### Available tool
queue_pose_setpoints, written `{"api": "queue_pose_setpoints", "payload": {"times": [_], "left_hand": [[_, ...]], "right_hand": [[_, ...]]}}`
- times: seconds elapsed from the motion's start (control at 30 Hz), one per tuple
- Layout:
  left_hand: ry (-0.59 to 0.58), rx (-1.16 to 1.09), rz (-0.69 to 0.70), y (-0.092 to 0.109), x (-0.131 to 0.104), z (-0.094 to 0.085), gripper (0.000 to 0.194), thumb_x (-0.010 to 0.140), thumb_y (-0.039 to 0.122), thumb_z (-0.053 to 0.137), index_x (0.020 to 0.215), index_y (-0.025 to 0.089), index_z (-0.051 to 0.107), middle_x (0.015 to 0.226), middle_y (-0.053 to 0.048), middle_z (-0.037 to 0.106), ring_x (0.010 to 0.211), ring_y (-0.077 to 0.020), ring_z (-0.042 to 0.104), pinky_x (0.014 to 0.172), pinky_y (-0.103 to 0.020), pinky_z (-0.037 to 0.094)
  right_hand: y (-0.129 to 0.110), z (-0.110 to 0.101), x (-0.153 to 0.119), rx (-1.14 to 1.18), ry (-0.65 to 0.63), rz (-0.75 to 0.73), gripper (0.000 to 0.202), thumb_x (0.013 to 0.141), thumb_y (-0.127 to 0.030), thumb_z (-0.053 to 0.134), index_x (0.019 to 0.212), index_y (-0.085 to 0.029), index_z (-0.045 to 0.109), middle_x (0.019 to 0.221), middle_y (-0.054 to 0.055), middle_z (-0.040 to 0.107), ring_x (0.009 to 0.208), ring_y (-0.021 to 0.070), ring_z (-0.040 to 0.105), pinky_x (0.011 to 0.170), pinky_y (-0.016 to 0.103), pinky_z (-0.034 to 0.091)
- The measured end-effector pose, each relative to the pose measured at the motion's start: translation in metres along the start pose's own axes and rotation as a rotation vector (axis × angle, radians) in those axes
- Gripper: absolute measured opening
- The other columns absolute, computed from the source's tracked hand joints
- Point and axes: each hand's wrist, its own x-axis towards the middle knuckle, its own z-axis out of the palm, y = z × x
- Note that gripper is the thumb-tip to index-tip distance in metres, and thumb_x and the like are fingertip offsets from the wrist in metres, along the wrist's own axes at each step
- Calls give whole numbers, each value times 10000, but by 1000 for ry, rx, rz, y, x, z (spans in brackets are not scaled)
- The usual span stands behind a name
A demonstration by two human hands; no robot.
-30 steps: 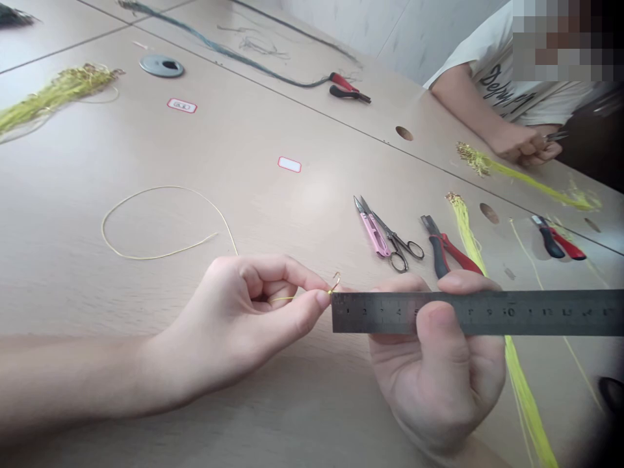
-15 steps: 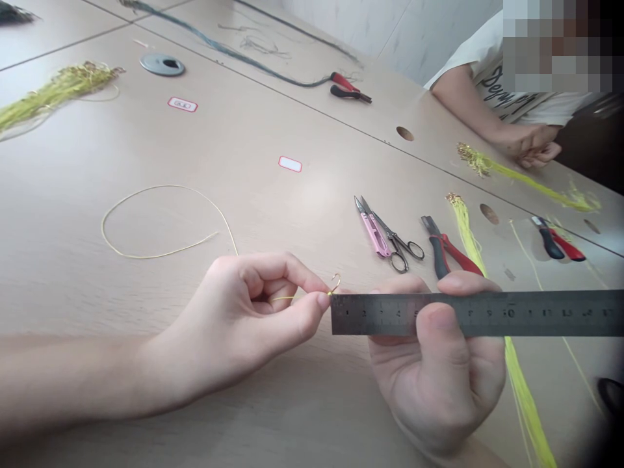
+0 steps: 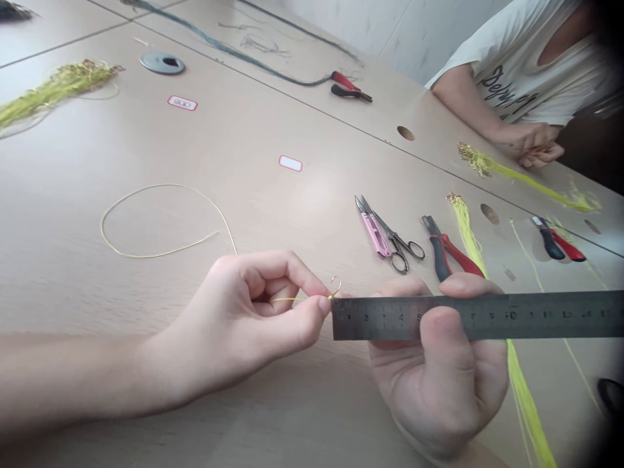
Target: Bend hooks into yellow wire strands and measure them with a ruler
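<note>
My left hand (image 3: pixel 263 312) pinches a thin yellow cord close to a small gold hook (image 3: pixel 338 287) that sticks up past the fingertips. The rest of the cord (image 3: pixel 160 187) runs out from behind the hand and lies in a wide loop on the table. A steel ruler (image 3: pixel 541 316) is gripped between the thumb and fingers of my right hand (image 3: pixel 443 377), held level with its numbers facing me. Its low-number end meets the hook and the left fingertips. Part of the cord inside the left hand is hidden.
Pink thread snips (image 3: pixel 373 231), scissors (image 3: pixel 402 247) and red-black pliers (image 3: pixel 451 250) lie beyond the ruler, beside a yellow cord bundle (image 3: pixel 531 416). Another bundle (image 3: pixel 63 91) is at far left, near a grey disc (image 3: pixel 162 62). Across the table sits a person (image 3: pixel 517 84), hands together.
The ruler has shifted very slightly down and right. The gold hook has turned a little at the left fingertips. Both hands otherwise keep their hold.
</note>
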Motion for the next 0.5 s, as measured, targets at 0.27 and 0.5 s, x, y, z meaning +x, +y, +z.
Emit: {"api": "queue_pose_setpoints", "payload": {"times": [0.27,0.5], "left_hand": [[6,12,-1,1,1,0,99,727,194,587,638,172,548,447,98,250,407,-36,205,360,-153,143],[-2,22,26,0,-2,-1,98,729,190,585,638,170,554,440,99,244,399,-34,206,349,-147,142]], "right_hand": [[-1,-1,-1,-21,-23,-6,133,864,-187,504,957,-280,521,731,-33,656,634,112,624,489,195,550],[-1,-1,-1,4,-8,-16,136,862,-173,518,960,-267,532,775,-36,671,667,103,634,494,174,552]]}}
